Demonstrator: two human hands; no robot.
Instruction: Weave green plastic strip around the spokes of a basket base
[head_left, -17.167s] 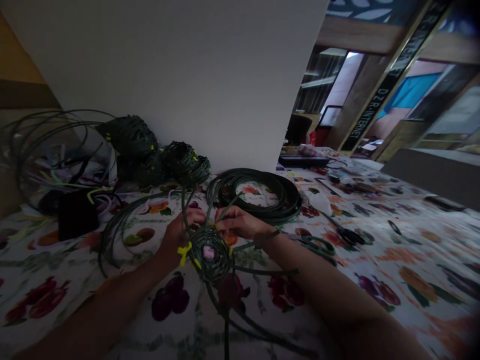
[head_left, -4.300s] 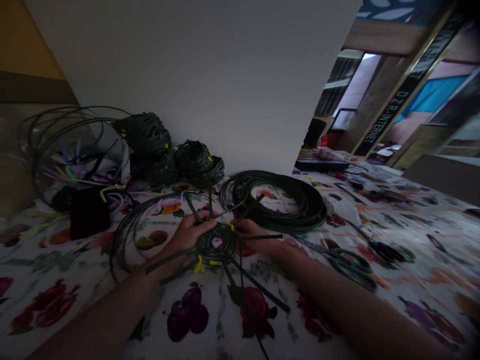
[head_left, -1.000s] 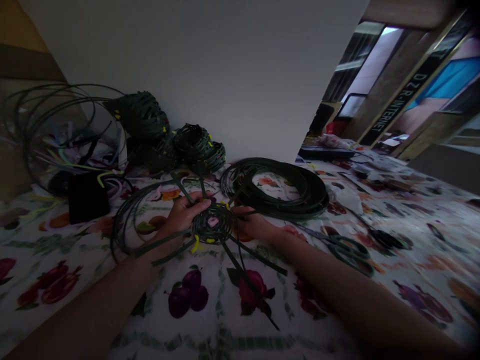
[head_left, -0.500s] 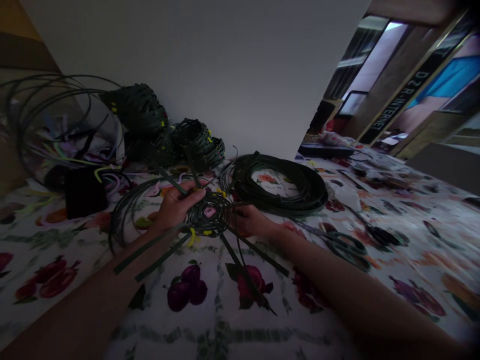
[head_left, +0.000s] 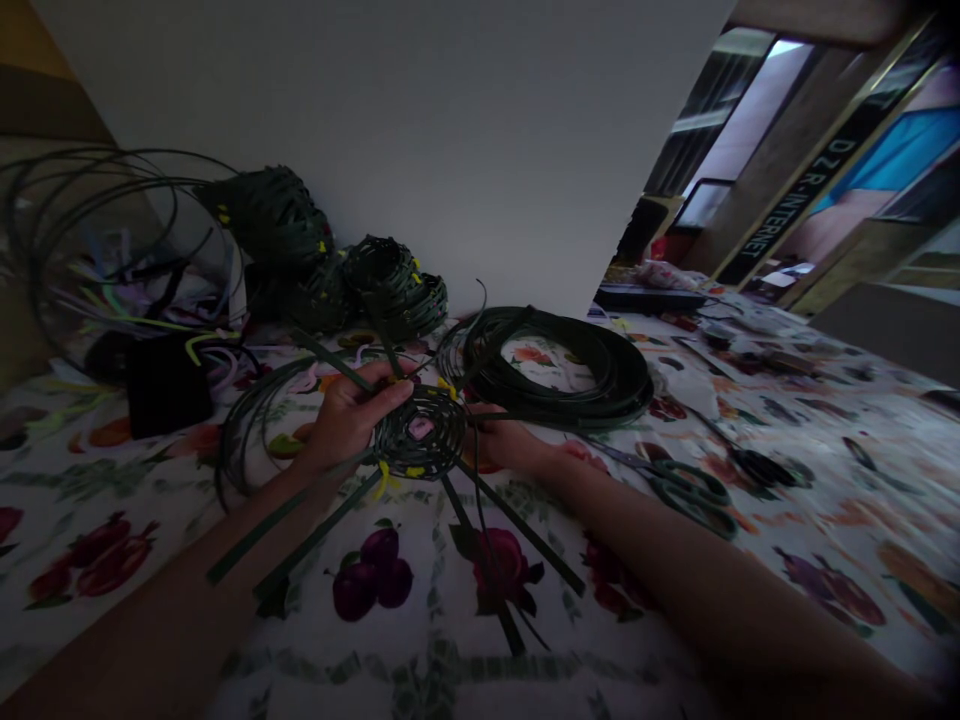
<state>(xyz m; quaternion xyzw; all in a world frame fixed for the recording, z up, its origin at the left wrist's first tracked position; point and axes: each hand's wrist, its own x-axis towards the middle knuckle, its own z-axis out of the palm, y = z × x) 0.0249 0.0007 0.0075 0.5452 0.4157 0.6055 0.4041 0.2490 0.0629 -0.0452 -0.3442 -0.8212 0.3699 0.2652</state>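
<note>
A round woven base (head_left: pixel 435 450) of dark green strips, with flat spokes sticking out all round and yellow ties at its edge, is held up over the table. My left hand (head_left: pixel 356 410) pinches its upper left rim, thumb on top and fingers behind. At the right rim is my right hand (head_left: pixel 499 440), its fingers curled and partly hidden behind the weave and a spoke. A thin dark strand (head_left: pixel 484 510) hangs down beside these fingers. Whether the right fingers grip the rim, a spoke or the strand is hard to make out.
Behind my hands lies a big coil of dark strip (head_left: pixel 622 390). Scissors (head_left: pixel 694 490) rest to the right. Small woven baskets (head_left: pixel 382 275) stand against the white wall (head_left: pixel 420 140). Loose coils, coloured strips and a black box-like object (head_left: pixel 169 385) are at left. A fruit-patterned cloth (head_left: pixel 360 660) covers the table.
The woven base has tilted a little, and its lower spokes reach farther down towards me. Both hands stay at nearly the same places on its rim.
</note>
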